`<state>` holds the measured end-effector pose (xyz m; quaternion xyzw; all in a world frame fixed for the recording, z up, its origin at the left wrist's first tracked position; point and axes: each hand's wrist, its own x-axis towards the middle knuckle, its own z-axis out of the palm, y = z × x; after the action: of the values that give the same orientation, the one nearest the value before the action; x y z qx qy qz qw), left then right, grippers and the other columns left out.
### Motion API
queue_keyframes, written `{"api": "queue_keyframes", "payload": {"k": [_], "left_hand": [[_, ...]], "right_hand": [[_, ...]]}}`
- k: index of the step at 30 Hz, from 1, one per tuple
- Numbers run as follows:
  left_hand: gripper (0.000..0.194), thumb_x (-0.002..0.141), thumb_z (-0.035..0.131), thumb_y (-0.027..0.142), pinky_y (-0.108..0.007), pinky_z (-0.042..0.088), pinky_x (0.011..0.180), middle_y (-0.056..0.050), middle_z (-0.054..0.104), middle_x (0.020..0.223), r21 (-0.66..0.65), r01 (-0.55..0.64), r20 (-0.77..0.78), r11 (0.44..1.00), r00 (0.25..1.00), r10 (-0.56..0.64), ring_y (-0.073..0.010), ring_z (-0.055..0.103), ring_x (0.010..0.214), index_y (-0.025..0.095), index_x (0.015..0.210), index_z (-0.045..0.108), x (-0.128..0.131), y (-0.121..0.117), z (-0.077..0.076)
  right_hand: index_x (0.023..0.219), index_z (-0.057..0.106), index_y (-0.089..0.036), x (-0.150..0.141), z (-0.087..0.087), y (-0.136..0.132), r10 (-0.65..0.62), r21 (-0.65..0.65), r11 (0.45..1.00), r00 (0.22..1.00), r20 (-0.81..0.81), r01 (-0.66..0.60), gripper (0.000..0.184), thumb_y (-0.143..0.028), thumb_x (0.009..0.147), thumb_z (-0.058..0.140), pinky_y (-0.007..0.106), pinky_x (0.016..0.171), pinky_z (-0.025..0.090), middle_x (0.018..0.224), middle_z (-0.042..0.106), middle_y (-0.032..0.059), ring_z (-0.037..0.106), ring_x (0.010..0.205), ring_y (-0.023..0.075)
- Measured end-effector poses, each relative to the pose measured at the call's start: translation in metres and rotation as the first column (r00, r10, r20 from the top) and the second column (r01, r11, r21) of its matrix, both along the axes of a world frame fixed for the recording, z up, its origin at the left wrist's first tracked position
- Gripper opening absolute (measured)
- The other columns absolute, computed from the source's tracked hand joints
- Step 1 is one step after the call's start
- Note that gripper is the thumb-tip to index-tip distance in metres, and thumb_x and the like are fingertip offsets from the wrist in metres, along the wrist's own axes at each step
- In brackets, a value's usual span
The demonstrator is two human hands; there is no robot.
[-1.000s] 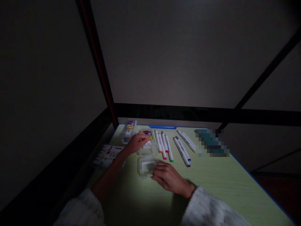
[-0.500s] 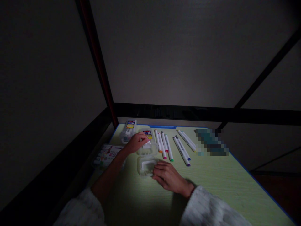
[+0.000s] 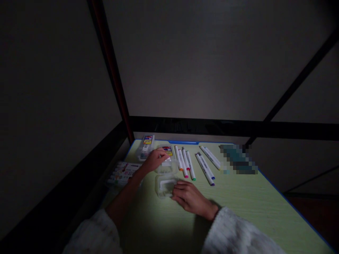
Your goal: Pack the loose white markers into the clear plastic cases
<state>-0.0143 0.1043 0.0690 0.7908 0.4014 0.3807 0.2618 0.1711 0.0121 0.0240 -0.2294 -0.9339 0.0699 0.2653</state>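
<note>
An opened clear plastic case (image 3: 162, 170) with a yellow-and-blue label lies on the table, its lid part (image 3: 161, 192) folded out on the near side. My left hand (image 3: 155, 159) reaches over the case, fingers bent together against its labelled part; the fingertips partly cover a small pale patch. At the lid part's right edge, my right hand (image 3: 188, 196) has its fingers curled round the rim. Just right of the case lie several white markers (image 3: 184, 160) with coloured ends, side by side. More markers (image 3: 204, 168) with dark blue and purple ends lie farther right.
A second clear case (image 3: 146, 144) with a label stands at the far left corner. Below it, a printed marker pack (image 3: 123, 173) lies by the left edge. A blurred-out teal item (image 3: 238, 158) is at the right. The pale green table (image 3: 238, 211) has a blue edge.
Both hands keep nearly the same places and grips on the clear case. The view has shifted very slightly; the markers have not moved.
</note>
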Motion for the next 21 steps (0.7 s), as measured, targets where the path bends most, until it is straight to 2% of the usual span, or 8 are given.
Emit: {"api": "queue_keyframes", "payload": {"k": [11, 17, 21], "left_hand": [[0.017, 0.075, 0.054, 0.018, -0.023, 0.043, 0.064, -0.004, 0.059, 0.072, 0.019, -0.039, 0.003, 0.999, 0.999, 0.039, -0.0142, 0.056, 0.071, 0.013, 0.069, 0.068, 0.0002, -0.0024, 0.0006], [0.017, 0.076, 0.053, 0.017, -0.022, 0.041, 0.059, -0.005, 0.060, 0.074, 0.023, -0.056, -0.010, 0.998, 0.998, 0.056, -0.0150, 0.056, 0.074, 0.012, 0.071, 0.068, 0.0010, -0.0027, -0.0011], [0.017, 0.076, 0.053, 0.019, -0.022, 0.041, 0.060, -0.004, 0.060, 0.074, 0.025, -0.063, -0.015, 0.998, 0.998, 0.064, -0.0146, 0.056, 0.073, 0.013, 0.072, 0.069, 0.0029, -0.0022, -0.0020]], "right_hand": [[0.066, 0.046, -0.020, 0.0006, -0.0018, -0.0010, -0.049, -0.006, 0.999, 0.995, 0.092, 0.049, 0.022, -0.023, 0.087, 0.042, 0.028, 0.065, 0.039, 0.066, 0.056, 0.0013, 0.050, 0.068, 0.0159], [0.066, 0.048, -0.020, 0.0019, 0.0012, -0.0015, -0.038, -0.020, 0.999, 0.997, 0.070, 0.039, 0.022, -0.025, 0.086, 0.043, 0.028, 0.065, 0.039, 0.065, 0.055, 0.0013, 0.049, 0.068, 0.0151], [0.068, 0.055, -0.018, 0.0033, 0.0029, -0.0042, -0.079, 0.008, 0.997, 0.997, 0.012, 0.079, 0.022, -0.031, 0.084, 0.047, 0.031, 0.067, 0.038, 0.070, 0.057, 0.0034, 0.049, 0.071, 0.0164]]}}
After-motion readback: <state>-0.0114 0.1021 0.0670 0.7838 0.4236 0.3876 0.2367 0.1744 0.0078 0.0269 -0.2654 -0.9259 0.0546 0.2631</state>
